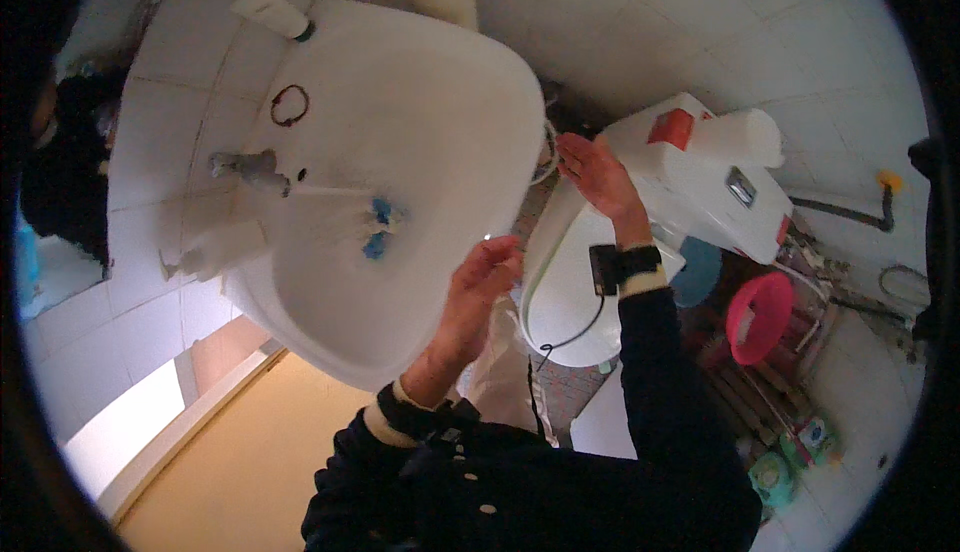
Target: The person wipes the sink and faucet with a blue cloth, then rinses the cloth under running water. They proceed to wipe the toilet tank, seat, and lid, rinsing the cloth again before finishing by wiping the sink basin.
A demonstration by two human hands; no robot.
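Note:
My left hand (480,287) hovers by the near right rim of a white washbasin (420,72), its fingers curled together; a tiny bright spot shows at its fingertips, too small to name. Beyond the right rim, my right hand (597,174) is stretched flat above the toilet area, fingers extended, holding nothing. A grey tap (250,168) sits on the basin's left side, and a whitish stream runs from it. That stream reaches a crumpled blue item (379,228) lying in the bowl; its kind is unclear. Both wrists carry dark straps, a small black box on the right one.
A red hair tie (290,106), white tube (272,12) and white pump bottle (215,252) line the basin's left side. At right stand a toilet (570,297), its cistern (700,187) with a white roll (742,138), a pink basin (760,318) and green bottles (772,479).

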